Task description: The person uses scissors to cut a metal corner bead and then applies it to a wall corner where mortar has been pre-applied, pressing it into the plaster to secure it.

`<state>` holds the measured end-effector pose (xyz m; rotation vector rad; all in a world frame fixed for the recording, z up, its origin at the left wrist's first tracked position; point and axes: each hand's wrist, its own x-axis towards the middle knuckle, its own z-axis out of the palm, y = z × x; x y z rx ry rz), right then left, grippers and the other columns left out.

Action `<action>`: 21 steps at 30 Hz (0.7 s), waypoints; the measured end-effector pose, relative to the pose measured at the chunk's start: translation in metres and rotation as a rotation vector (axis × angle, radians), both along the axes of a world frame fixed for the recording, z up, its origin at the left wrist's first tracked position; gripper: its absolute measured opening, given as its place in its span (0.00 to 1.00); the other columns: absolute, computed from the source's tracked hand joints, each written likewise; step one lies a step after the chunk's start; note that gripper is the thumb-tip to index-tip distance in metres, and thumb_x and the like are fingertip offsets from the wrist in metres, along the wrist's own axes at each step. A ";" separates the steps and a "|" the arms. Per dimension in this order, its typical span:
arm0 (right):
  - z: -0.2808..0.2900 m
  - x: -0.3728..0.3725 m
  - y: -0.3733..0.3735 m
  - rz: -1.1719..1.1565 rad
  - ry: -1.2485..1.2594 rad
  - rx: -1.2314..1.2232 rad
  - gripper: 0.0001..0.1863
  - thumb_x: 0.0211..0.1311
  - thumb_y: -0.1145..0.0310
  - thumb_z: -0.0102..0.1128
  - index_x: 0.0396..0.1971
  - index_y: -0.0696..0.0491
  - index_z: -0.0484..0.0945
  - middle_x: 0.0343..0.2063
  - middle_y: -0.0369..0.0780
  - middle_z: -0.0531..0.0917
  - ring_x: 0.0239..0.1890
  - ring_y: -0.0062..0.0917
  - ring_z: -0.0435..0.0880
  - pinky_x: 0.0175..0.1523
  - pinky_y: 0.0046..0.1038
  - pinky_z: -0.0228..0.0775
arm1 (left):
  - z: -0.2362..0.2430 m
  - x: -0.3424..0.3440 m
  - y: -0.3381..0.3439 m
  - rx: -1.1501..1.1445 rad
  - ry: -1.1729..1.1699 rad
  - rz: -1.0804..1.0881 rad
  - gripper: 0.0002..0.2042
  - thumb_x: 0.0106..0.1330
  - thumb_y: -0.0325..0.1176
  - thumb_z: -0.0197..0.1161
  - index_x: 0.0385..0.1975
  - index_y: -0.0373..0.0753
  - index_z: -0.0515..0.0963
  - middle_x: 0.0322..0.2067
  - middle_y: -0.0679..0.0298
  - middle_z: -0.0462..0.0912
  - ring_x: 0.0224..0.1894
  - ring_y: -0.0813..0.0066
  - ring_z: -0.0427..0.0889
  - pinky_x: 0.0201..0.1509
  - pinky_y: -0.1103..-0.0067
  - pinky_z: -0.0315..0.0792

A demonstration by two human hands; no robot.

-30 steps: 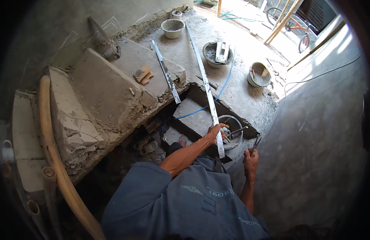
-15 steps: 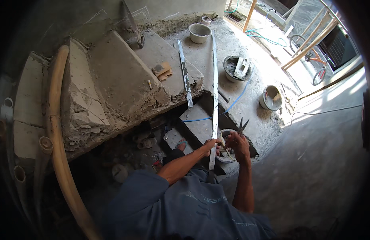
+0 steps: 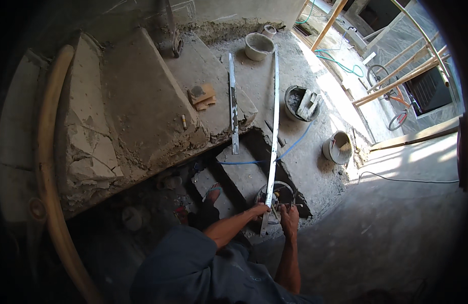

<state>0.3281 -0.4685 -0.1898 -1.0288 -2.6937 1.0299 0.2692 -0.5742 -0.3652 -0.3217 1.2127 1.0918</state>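
Left hand (image 3: 261, 209): closed round the bar (image 3: 274, 121), near its lower end.
Right hand (image 3: 289, 218): fingers curled on one dark tool (image 3: 294, 196), just right of the bar.
Bucket (image 3: 257, 198): one, behind the bar at the hands.
Wall (image 3: 355, 233): I see it bounding the right side; I cannot tell its gap from the right hand.
Edges: the bar crosses the opening between the steps (image 3: 244, 167) and the broken slab (image 3: 312, 175).
Bar's axis: long, pointing from the hands up and away, leaning slightly right, its far end beside the pale bowl (image 3: 255, 54).
Tube (image 3: 295, 150): one, blue, crossing the bar.
Short bar (image 3: 232, 96): one, left of the bar, roughly parallel.
Open room: bare slab right of the tube.
Bowls: I count three, one pale, one dark (image 3: 290, 113), one tan (image 3: 329, 153).
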 end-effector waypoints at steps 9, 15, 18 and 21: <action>-0.036 0.110 0.007 -0.387 -0.220 -0.284 0.19 0.66 0.58 0.55 0.21 0.55 0.67 0.16 0.33 0.67 0.19 0.19 0.66 0.26 0.28 0.60 | -0.027 0.026 0.032 -0.100 -0.059 0.057 0.33 0.50 0.43 0.65 0.59 0.44 0.67 0.61 0.53 0.66 0.65 0.54 0.61 0.60 0.53 0.62; -0.043 0.145 0.000 -0.515 -0.275 -0.401 0.15 0.65 0.59 0.57 0.28 0.56 0.71 0.21 0.34 0.73 0.25 0.21 0.72 0.34 0.27 0.66 | -0.056 0.039 0.053 -0.102 -0.089 0.076 0.33 0.52 0.45 0.65 0.60 0.44 0.65 0.59 0.55 0.67 0.62 0.55 0.64 0.63 0.55 0.57; -0.052 0.164 -0.009 -0.541 -0.256 -0.396 0.14 0.65 0.59 0.57 0.30 0.56 0.72 0.21 0.34 0.74 0.25 0.21 0.72 0.34 0.26 0.66 | -0.068 0.047 0.063 -0.138 -0.089 0.063 0.36 0.51 0.46 0.66 0.62 0.43 0.63 0.62 0.55 0.63 0.64 0.55 0.61 0.64 0.56 0.57; -0.053 0.173 -0.013 -0.558 -0.308 -0.421 0.15 0.65 0.59 0.57 0.31 0.57 0.73 0.22 0.35 0.75 0.25 0.22 0.73 0.34 0.27 0.67 | -0.075 0.048 0.069 -0.221 -0.092 0.015 0.39 0.50 0.47 0.67 0.63 0.44 0.62 0.65 0.55 0.61 0.66 0.56 0.59 0.65 0.56 0.56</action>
